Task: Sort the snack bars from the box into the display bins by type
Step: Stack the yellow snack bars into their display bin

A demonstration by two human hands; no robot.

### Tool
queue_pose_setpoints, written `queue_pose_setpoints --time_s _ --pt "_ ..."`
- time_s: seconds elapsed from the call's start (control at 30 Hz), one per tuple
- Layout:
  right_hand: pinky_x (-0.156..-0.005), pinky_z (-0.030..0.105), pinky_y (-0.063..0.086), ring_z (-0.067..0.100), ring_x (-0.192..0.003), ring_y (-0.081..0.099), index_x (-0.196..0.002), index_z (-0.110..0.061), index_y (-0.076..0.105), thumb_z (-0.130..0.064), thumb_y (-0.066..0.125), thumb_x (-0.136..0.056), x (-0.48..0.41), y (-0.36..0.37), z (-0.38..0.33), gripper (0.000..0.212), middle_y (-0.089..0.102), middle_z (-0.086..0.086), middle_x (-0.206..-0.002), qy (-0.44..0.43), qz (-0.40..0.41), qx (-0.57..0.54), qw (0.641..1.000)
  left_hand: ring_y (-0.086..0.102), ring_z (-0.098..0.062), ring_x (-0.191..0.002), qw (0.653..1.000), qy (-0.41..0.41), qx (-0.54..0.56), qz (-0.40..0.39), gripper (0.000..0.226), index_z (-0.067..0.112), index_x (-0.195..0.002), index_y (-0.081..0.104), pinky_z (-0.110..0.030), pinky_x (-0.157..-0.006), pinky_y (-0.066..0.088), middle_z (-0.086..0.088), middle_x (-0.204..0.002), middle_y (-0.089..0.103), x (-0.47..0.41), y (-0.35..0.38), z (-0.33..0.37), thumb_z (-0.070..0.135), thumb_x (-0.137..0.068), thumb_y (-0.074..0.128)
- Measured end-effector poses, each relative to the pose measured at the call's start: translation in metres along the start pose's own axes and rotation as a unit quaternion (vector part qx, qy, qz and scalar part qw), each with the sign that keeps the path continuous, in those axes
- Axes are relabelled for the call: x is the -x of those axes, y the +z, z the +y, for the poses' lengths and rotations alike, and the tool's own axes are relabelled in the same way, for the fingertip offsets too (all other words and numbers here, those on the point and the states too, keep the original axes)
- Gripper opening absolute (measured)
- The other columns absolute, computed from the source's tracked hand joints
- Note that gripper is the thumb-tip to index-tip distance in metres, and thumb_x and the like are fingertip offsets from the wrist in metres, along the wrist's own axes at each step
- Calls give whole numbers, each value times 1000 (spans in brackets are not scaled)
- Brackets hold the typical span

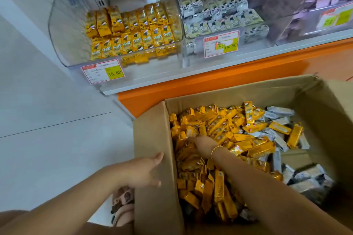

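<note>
**First:** "As far as I see from here, the yellow bin (65, 40) at left holds tidy rows already."

**Second:** "And the hands?"

**First:** "The left hand (142, 171) rests, fingers spread, against the outside wall of the box (152, 139). The right hand (202, 144) is down among the yellow bars (219, 128). Its fingertips are hidden, so I cannot tell their state."

**Second:** "White bars (279, 111) lie at right too. Most remains, I think."
</note>
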State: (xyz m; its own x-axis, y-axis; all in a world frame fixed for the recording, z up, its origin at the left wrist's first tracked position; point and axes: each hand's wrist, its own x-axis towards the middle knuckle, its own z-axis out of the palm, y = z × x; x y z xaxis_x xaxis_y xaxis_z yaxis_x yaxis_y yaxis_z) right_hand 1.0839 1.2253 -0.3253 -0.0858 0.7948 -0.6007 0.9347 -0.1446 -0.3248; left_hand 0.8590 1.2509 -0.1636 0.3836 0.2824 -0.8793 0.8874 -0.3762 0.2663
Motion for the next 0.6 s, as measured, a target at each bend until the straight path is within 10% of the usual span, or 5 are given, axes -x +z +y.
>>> queue_pose_setpoints --time_s 0.6 --pt "-76 29 56 24 -99 66 -139 -19 45 -23 63 -91 63 -12 -17 51 62 10 -120 134 80 -300 941 41 -21 -132 997 -16 -29 64 66 13 -147 32 -31 -108 36 -5 -148 40 9 -18 25 43 -93 55"
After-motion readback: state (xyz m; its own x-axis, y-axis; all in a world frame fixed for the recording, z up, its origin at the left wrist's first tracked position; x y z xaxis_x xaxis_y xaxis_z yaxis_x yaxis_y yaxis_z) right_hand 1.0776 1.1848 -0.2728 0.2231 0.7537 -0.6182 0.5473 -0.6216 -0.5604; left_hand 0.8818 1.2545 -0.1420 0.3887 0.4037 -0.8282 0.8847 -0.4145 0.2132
